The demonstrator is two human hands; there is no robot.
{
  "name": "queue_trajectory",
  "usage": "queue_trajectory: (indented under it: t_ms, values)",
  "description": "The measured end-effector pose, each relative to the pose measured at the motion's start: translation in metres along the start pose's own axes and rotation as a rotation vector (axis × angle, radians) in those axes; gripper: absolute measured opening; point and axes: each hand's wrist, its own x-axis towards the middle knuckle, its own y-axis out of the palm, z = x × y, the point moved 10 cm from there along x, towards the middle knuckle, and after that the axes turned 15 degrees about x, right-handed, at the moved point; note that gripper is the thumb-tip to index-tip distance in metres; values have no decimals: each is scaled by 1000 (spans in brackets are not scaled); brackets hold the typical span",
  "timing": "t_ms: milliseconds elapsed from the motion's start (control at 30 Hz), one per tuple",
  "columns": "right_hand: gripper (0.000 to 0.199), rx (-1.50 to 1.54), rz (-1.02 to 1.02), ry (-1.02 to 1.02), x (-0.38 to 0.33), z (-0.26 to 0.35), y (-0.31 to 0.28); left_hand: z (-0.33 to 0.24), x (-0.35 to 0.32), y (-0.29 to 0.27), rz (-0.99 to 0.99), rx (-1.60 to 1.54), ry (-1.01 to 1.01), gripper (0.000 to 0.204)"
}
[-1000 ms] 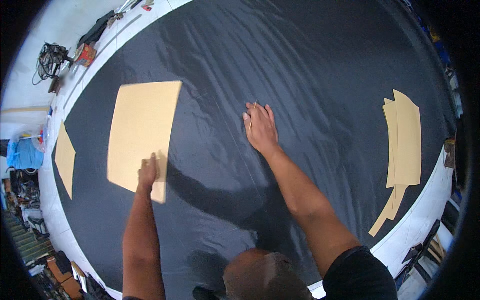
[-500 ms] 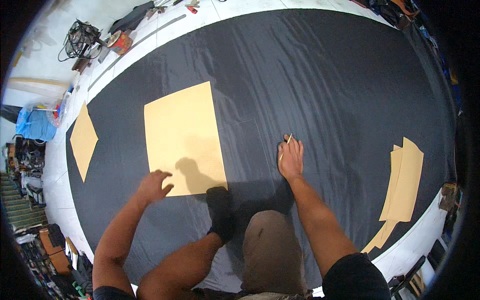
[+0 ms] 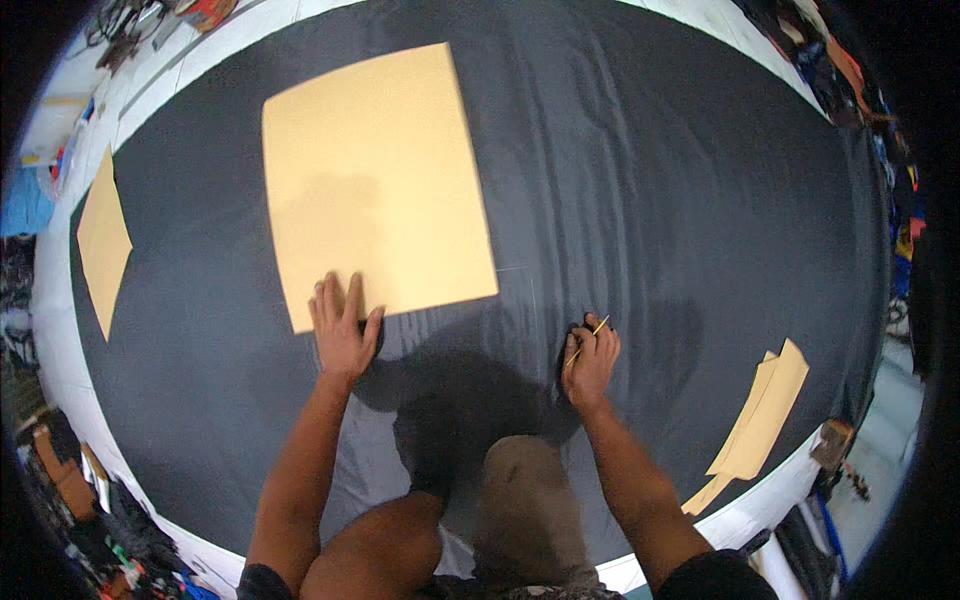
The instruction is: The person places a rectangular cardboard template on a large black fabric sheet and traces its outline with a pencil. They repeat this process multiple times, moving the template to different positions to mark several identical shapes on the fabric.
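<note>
**Sheened cloth, matt card**

The dark fabric (image 3: 640,200) spread across the table is a thin woven cloth with a faint sheen, rippled in fine creases. On it, at 11 o'clock, the large tan sheet (image 3: 375,180) looks like matt, smooth card or stiff paper. The stacked tan pieces (image 3: 765,415) at 4 o'clock and the small tan piece (image 3: 103,240) at 9 o'clock share that flat, dull finish.
</note>
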Motion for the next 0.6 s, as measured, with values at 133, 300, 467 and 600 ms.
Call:
queue_trajectory:
  t_ms: [133,300,467,600]
  values:
    - [22,137,-2,63,54,9,-7,-46,54,-3,-54,-120,18,71]
    - [35,147,80,-195,153,46,20,-52,66,7,-71,-150,-8,71]
    - [42,115,195,-269,176,48,41,-51,59,9,-51,-163,-39,71]
    - [45,136,202,-257,174,45,43,-49,54,8,-70,-184,-44,71]
